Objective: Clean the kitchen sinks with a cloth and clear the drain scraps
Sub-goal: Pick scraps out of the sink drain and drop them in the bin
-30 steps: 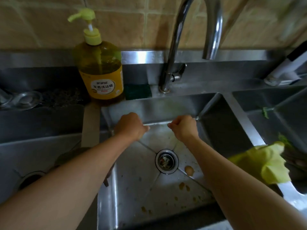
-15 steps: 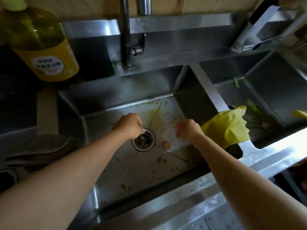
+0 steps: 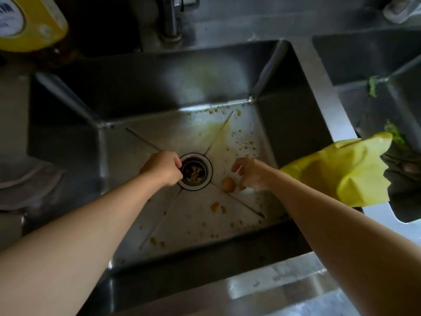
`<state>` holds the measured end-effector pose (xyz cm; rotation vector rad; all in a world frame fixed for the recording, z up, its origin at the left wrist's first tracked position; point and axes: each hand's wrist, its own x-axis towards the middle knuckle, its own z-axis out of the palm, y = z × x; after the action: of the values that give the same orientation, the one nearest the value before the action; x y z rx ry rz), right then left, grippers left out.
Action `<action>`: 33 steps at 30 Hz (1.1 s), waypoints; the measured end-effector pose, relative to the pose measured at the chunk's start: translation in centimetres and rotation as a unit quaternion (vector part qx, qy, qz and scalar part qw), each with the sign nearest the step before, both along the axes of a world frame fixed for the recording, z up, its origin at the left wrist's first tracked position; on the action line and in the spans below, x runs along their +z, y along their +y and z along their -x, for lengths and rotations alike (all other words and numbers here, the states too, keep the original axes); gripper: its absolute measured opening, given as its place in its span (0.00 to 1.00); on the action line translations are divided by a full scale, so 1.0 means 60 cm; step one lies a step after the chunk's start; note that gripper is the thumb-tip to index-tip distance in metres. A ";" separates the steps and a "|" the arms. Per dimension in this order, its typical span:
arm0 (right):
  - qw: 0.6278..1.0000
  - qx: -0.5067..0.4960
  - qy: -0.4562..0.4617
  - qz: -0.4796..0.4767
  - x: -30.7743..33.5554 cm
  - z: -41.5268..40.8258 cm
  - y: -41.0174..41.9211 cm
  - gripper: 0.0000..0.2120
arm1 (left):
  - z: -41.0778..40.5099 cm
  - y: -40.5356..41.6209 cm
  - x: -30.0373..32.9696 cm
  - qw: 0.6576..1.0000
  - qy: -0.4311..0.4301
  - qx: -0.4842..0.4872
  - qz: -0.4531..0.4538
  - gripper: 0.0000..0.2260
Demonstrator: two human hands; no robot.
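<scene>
sink (image 3: 141, 137) floor was unwiped, scraps in drain strainer (image 3: 195, 171) too. left hand (image 3: 163, 167) fingers curled at its rim, grip unclear; right hand (image 3: 251, 173) fingers loose, empty. yellow cloth (image 3: 341, 169) unused.

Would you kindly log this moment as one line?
left hand: curled at drain rim | right hand: open, over scrap | cloth: on divider

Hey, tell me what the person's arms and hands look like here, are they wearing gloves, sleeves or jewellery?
Both arms are bare from the frame edge down to the wrists, with no sleeves in view. The left hand and the right hand are bare too: no gloves, and no rings, watch or bracelet visible. The yellow rubber glove is not worn; it lies draped over the divider between the sinks.
</scene>
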<state>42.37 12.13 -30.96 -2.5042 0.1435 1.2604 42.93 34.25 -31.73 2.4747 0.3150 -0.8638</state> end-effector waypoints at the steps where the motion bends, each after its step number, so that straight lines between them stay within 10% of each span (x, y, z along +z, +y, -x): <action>1: 1.000 0.003 -0.003 -0.002 -0.011 -0.003 0.003 0.28 | -0.001 0.002 -0.009 1.000 0.005 0.003 -0.002 0.14; 13: 0.971 0.208 -0.071 0.093 -0.084 0.006 0.032 0.25 | -0.001 -0.007 -0.069 0.998 0.055 0.007 -0.004 0.10; 33: 0.981 0.113 -0.078 0.140 -0.010 0.031 0.007 0.20 | 0.000 -0.041 -0.016 0.998 0.037 -0.036 0.030 0.10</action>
<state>40.49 12.52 -31.57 -2.9209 -0.0028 1.1906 42.96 31.79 -32.72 2.4142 0.2233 -0.9830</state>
